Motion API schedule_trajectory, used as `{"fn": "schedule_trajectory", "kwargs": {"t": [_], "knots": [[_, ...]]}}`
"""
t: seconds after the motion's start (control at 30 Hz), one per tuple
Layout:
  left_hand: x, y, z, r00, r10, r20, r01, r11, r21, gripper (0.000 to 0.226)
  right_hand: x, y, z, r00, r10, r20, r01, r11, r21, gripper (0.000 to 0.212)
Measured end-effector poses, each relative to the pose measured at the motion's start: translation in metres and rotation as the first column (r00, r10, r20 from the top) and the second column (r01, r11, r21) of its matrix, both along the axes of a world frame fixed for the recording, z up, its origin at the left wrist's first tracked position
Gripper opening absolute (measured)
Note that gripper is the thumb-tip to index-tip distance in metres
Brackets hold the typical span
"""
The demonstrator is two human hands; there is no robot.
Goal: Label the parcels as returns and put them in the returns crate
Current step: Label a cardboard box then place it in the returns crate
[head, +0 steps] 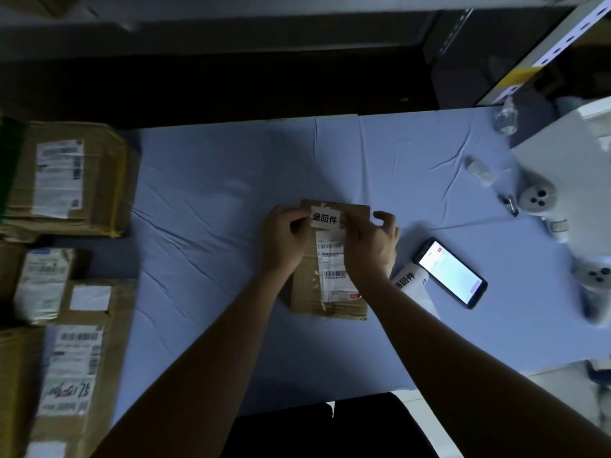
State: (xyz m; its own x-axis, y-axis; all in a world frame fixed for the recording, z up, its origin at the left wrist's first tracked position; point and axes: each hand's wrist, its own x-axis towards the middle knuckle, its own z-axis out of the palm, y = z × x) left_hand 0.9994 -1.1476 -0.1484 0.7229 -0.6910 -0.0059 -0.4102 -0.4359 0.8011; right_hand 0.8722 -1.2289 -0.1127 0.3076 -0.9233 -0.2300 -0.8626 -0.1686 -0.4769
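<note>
Forearms reach in from the near edge to the middle of the worktop (215,180), which is covered in a blue cloth. Left hand (281,239) and right hand (373,246) are close together, each pinching one end of a white returns label (325,219) printed in bold black characters. It is held over the far end of a small brown cardboard parcel (327,302), which lies flat beneath the hands with its shipping label (334,262) face up. Whether the returns label touches the parcel cannot be confirmed.

Assessment: the parcel looks thin, light and fairly stiff. It should lift easily by its long edges with one hand. The returns label is flimsy and likely to curl or crease, so it is best kept taut by its ends until pressed down.

More returns labels (406,280) lie just beside the right wrist, with a lit smartphone (451,272) beyond them. Larger cartons (66,180) sit well to the left of the left hand. No returns crate is identifiable.
</note>
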Motion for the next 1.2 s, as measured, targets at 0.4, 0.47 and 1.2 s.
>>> {"fn": "schedule_trajectory", "kwargs": {"t": [0.4,0.47,1.2], "knots": [[-0.016,0.050,0.018,0.892,-0.160,-0.423,0.231,0.965,0.123,0.036,-0.040,0.025,0.000,0.983,-0.114,0.141,0.064,0.945,0.319,0.041],[-0.017,0.056,0.026,0.891,-0.172,-0.421,0.218,0.974,0.063,0.039,-0.039,0.031,0.009,0.975,-0.097,0.202,0.035,0.956,0.292,0.036],[-0.143,0.446,0.203,0.796,0.602,0.058,-0.604,0.797,0.018,0.050,-0.038,0.348,0.154,0.641,0.501,0.581,-0.686,0.714,0.140,0.042]]}}
